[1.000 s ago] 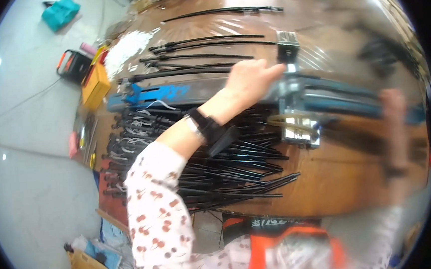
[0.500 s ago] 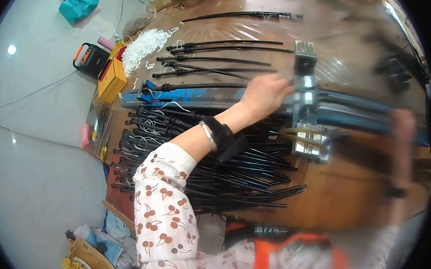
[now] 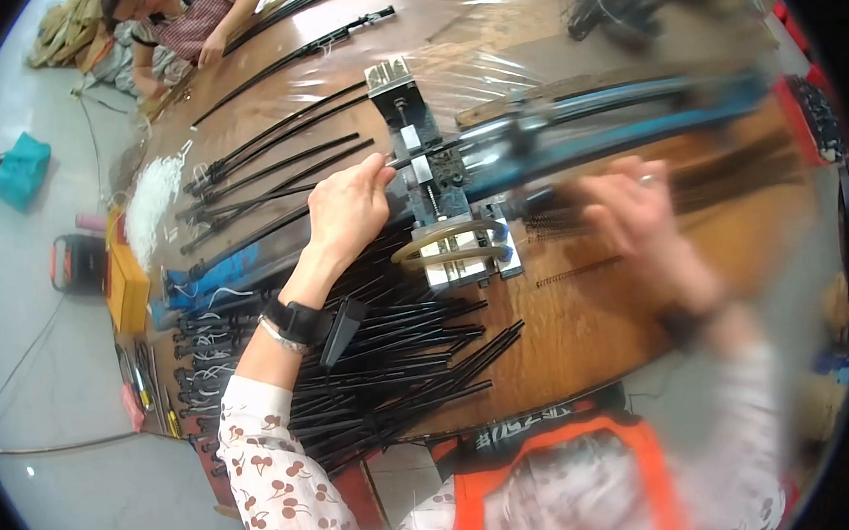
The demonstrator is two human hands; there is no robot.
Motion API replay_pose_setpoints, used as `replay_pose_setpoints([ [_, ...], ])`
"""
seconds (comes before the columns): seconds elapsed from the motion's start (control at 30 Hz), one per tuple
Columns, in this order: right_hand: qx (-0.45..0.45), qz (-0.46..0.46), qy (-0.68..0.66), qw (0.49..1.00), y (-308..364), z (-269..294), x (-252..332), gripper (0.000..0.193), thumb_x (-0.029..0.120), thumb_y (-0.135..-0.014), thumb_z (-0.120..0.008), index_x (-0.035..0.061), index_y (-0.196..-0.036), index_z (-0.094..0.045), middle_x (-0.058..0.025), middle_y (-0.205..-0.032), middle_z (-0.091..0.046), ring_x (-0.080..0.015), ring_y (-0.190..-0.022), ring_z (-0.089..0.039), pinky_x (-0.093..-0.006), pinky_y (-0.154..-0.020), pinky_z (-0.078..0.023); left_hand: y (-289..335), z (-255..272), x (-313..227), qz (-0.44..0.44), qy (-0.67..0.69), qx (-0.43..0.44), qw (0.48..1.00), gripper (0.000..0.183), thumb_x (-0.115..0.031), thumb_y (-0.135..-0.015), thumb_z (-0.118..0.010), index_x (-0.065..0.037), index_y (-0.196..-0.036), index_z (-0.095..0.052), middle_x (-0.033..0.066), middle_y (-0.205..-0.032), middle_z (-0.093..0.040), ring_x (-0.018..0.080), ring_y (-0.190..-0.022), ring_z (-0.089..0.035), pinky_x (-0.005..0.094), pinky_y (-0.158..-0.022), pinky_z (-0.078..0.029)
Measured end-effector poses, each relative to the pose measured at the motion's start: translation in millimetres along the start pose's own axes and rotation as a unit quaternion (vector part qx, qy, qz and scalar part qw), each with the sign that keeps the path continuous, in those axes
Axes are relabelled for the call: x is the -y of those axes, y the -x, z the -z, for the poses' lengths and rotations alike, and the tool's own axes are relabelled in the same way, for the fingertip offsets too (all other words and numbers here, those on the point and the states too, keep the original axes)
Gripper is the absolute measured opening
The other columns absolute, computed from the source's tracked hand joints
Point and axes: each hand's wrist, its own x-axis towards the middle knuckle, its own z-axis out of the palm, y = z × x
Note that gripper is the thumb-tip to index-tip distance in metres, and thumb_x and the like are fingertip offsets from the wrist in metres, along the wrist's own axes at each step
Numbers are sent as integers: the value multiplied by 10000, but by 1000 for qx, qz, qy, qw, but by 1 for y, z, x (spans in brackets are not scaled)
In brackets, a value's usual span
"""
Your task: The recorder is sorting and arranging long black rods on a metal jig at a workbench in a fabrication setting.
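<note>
My left hand (image 3: 350, 207) is closed, thumb and fingers pinching a thin black rod (image 3: 400, 161) at the left side of a metal clamping fixture (image 3: 428, 181). The rod runs into that fixture, and my palm hides part of it. A blue rail (image 3: 622, 138) extends from the fixture to the right. My right hand (image 3: 637, 211) hovers over the table right of the fixture, beside thin coil springs (image 3: 583, 276). Motion smears its fingers, and I cannot see anything held in them. A yellowish hose (image 3: 448, 246) loops over the fixture's near end.
Many black rods with white cords (image 3: 382, 366) lie in a pile on the near left. More black rods (image 3: 285, 166) lie beyond the rail. White small pieces (image 3: 155, 210) are heaped by a yellow box (image 3: 127, 286). Another person (image 3: 193, 20) works at the far left.
The view has swung, so the fixture now appears further left and another person is visible. My right hand has come inward from the far right, toward the fixture. My left hand stays beside it.
</note>
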Motion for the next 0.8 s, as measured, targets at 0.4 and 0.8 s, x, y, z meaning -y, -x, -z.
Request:
replay_pose_setpoints([
  [0.4, 89, -118, -310, 939, -10, -52, -11, 217, 15, -887, -609, 43, -1102, -625, -142, -890, -617, -292, -828, -618, -362, -737, -496, -6, -24, -1, -82, -49, -60, 994, 108, -138, -888, -599, -85, -808, -549, 150, -729, -631, 385, -692, -634, 487, -591, -498],
  [0.8, 367, -17, -217, 905, 40, -47, 45, 181, 79, -840, -619, 20, -1011, -613, -197, -936, -608, -404, -891, -590, -471, -775, -489, 55, 17, 38, -120, -332, -219, 910, 178, -258, -826, -710, -165, -930, -600, 26, -931, -596, 258, -973, -582, 456, -828, -393],
])
